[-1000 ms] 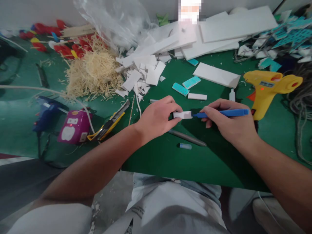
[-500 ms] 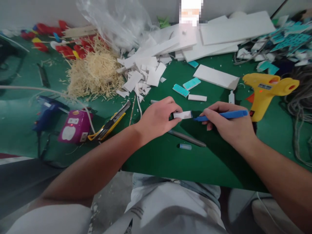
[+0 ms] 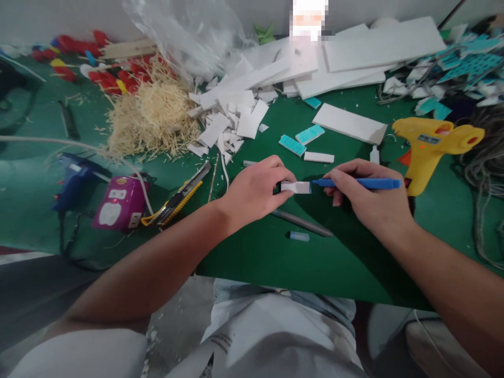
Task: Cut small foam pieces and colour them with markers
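Between the thumb and fingers of my left hand [image 3: 262, 184] is a small white foam board strip [image 3: 302, 187], its right end sticking out with a bluish edge. My right hand [image 3: 370, 191] grips a blue marker pen [image 3: 378, 183] like a writing tool, its tip pointing left at the strip's right end. Whether the tip touches the strip I cannot tell. Under the hands lies a dark grey rod-like pen [image 3: 307, 223], and a clear bluish pen cap [image 3: 299, 237] is just below it. Two turquoise-faced strips [image 3: 292, 145] and a white strip [image 3: 318, 157] lie beyond my hands.
A yellow hot glue gun [image 3: 423, 147] stands on the right. To the left are a yellow utility knife [image 3: 179, 197], a purple power socket [image 3: 121, 203] and a blue glue gun [image 3: 76, 176]. Straw [image 3: 157, 113], white foam scraps [image 3: 214, 128] and foam boards [image 3: 386, 44] fill the back.
The marker tip dropped slightly and drew back from the strip half a second ago, then rose again to its right end. My left hand keeps its hold on the strip.
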